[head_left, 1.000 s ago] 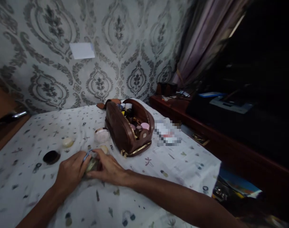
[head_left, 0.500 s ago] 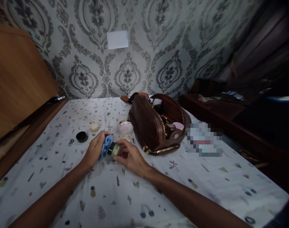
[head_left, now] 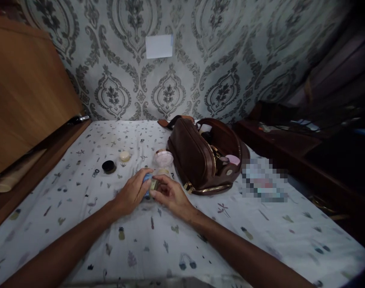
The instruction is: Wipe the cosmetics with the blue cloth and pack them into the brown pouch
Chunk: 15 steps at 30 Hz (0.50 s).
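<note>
The fingers of my left hand [head_left: 130, 195] are closed around a soft, crumpled blue cloth [head_left: 147, 188], its folds pressed to one end of a small jar [head_left: 154, 184]. My right fingers grip the jar by its side, thumb below and forefinger above. It sits between my two hands, low over a white cloth [head_left: 152, 256] printed with pineapples and cherries. The jar has a greenish-yellow tint; whether it is glass or plastic I cannot tell.

Just beyond my knuckles is a pale yellowish round piece [head_left: 163, 172], partly hidden, and behind it a squat pink round container [head_left: 163, 159]. Farther left are a smooth, cream-coloured rounded piece [head_left: 124, 156] and a flat black disc-shaped one [head_left: 109, 167]. To the right, a brown, leather-looking bag [head_left: 190, 156] gapes along its toothed gold zip, a pink round lid [head_left: 232, 160] showing inside.
</note>
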Motion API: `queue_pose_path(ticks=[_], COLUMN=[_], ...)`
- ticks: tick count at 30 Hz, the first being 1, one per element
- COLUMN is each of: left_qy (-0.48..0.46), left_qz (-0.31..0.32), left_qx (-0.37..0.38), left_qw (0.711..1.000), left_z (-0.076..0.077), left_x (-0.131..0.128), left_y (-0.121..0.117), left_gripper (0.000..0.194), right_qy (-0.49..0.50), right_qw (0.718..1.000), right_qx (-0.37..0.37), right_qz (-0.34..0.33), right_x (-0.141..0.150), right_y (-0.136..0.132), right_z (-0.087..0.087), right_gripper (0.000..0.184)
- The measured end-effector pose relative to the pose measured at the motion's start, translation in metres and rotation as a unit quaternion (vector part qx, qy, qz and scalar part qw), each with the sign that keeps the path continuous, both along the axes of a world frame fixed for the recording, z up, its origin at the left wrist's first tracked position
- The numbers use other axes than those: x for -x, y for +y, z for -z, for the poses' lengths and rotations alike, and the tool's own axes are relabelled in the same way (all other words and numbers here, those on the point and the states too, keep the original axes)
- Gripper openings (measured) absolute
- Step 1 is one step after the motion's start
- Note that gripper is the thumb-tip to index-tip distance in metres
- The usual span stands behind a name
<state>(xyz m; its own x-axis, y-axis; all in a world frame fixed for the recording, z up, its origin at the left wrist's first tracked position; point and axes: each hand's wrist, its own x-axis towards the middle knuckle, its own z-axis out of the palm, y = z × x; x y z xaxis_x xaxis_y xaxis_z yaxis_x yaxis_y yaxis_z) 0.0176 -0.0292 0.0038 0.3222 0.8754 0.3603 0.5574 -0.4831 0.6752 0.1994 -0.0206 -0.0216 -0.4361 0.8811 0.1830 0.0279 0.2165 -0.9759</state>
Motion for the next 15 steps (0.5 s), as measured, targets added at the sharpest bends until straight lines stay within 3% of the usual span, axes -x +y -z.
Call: queue_pose_path(ticks=[8, 12, 15], left_qy=[-0.061, -0.07, -0.058], left_qz=[-0.02, -0.037, -0.036], left_qx=[0.079, 0.086, 0.06], left_qw=[0.995, 0.993, 0.996], left_z=[-0.0066, -0.0033, -0.0047], left_x=[-0.0059, -0.0063, -0.007], left_y=[0.0031, 0.005, 0.0024], left_gripper=[0.026, 0.026, 0.027], right_qy=[-0.064, -0.083, -0.102], right_qw=[0.97, 0.969, 0.98], right_qx=[-0.233, -0.232, -0.171], right_qz=[-0.019, -0.011, 0.007], right_x=[-0.0048, -0.0052, -0.0054], right_y=[-0.0052, -0.0069, -0.0084], right_z=[0.0001, -0.0027, -0.0072], right_gripper=[0.04, 0.042, 0.043])
